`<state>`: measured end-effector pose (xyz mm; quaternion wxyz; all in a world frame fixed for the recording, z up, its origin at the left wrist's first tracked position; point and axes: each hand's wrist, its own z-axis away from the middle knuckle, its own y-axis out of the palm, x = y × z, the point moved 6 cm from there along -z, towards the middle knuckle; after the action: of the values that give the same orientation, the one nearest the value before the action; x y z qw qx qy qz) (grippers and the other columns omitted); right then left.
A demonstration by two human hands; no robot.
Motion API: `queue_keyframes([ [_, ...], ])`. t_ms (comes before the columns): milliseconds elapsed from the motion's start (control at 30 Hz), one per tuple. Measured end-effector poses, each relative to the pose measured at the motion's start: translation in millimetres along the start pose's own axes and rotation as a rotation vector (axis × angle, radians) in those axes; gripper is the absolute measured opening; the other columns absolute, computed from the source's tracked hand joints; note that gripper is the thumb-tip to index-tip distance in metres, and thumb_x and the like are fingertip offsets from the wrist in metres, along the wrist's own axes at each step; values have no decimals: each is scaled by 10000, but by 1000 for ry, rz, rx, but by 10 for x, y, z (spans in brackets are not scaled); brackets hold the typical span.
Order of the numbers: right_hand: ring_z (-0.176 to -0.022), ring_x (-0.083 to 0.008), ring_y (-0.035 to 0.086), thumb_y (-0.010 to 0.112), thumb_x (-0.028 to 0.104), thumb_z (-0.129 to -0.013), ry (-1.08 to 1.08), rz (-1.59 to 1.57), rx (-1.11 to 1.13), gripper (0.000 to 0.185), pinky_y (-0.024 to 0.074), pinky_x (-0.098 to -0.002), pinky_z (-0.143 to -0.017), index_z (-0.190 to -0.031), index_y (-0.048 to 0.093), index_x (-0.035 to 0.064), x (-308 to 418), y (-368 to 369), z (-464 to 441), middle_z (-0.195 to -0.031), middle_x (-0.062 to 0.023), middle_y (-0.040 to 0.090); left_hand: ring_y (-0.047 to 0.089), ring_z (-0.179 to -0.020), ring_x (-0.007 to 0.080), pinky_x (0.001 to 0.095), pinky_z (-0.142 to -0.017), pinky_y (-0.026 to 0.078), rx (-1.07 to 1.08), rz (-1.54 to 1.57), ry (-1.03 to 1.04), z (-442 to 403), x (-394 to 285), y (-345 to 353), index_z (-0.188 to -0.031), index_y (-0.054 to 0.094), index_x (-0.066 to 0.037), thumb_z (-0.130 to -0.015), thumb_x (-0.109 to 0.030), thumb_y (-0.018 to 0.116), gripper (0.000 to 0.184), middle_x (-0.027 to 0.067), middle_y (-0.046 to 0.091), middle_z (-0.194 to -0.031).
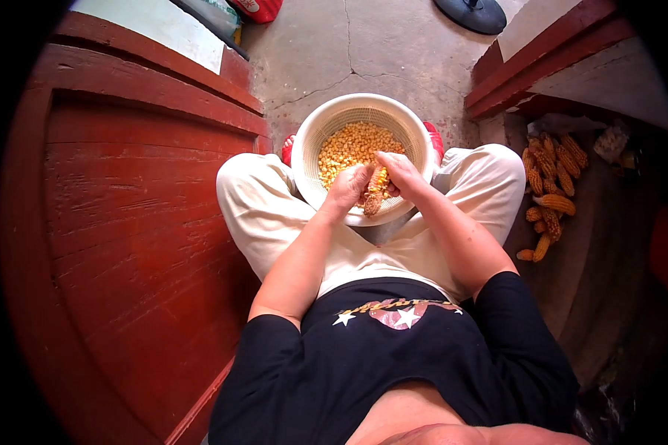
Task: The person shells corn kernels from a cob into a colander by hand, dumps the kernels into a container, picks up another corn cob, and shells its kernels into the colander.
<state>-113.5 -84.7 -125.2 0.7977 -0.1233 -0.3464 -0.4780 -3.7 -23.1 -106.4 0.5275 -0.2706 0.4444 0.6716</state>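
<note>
A white mesh basket (309, 133) stands between my knees, with many loose yellow corn kernels (360, 143) in it. Over its near part I hold a corn cob (375, 194), whose lower end is bare and brownish while yellow kernels remain on its upper part. My left hand (349, 185) is closed on the cob's left side. From the right, my right hand (401, 175) grips the same cob, its thumb near the top end. The fingertips under the cob are hidden.
Several unshelled corn cobs (553, 167) lie on the floor at the right. A red wooden door (141, 245) stands close on the left. Ahead on the concrete floor are a round black base (471, 13) and a red object (260, 7).
</note>
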Motion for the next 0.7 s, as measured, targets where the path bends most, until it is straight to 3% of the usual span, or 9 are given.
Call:
queue_keyframes([
  [167,-377,-112,415,451,408,-890,-7,50,-19,388,332,-254,-326,-759,525,50,25,-35,-8,-507,-19,441,437,-594,46,193,-506,367,-60,-99,-31,27,-32,15,-887,506,-55,-791,-531,580,492,-33,468,-675],
  [300,-389,-104,445,441,424,-900,-123,183,-58,436,316,-240,-324,-763,570,30,81,42,39,-522,-21,480,506,-650,70,217,-550,419,-167,-396,80,-41,92,-37,-1003,513,3,-811,-383,629,447,13,557,-751],
  [333,-456,-176,512,433,412,-901,-97,216,-38,454,387,-297,-403,-792,583,-2,39,22,1,-563,-86,534,546,-648,122,258,-577,440,-188,-327,132,-44,84,-27,-977,531,0,-818,-394,606,431,52,584,-744],
  [367,-456,-176,512,433,412,-901,-95,216,-39,454,387,-297,-403,-792,583,-2,-16,20,-28,-563,-86,534,586,-647,174,299,-604,460,-207,-257,184,-48,81,-11,-951,548,-4,-825,-405,583,422,92,610,-737],
  [400,-519,-216,537,426,400,-901,-243,284,-103,454,410,-331,-475,-795,584,-13,36,9,-33,-600,-121,552,622,-684,245,341,-614,471,-283,-440,208,18,-79,48,-935,566,-29,-858,-344,537,325,142,627,-751],
  [433,-582,-257,562,420,387,-902,-392,352,-166,454,433,-365,-548,-799,584,-23,93,5,-27,-636,-155,571,622,-684,245,341,-614,471,-283,-440,208,22,-71,78,-935,566,-29,-858,-344,537,325,142,627,-751],
  [467,-712,-342,571,404,357,-902,-399,364,-202,442,419,-412,-666,-789,579,-32,56,0,-28,-728,-210,585,614,-700,284,360,-615,472,-328,-566,208,34,-81,90,-931,570,-38,-861,-324,524,298,164,619,-758],
  [533,-720,-359,571,401,353,-905,-451,429,-220,439,420,-415,-661,-791,582,-31,51,3,-47,-739,-217,587,591,-731,347,398,-617,468,-385,-717,225,63,-111,96,-900,573,-44,-872,-255,489,229,207,597,-776],
  [700,-764,-403,562,398,364,-909,-468,442,-232,454,421,-427,-670,-785,589,-30,65,10,-93,-767,-242,586,593,-652,299,370,-577,447,-447,-519,284,3,15,-114,-839,552,-31,-889,-268,479,253,174,594,-724],
])
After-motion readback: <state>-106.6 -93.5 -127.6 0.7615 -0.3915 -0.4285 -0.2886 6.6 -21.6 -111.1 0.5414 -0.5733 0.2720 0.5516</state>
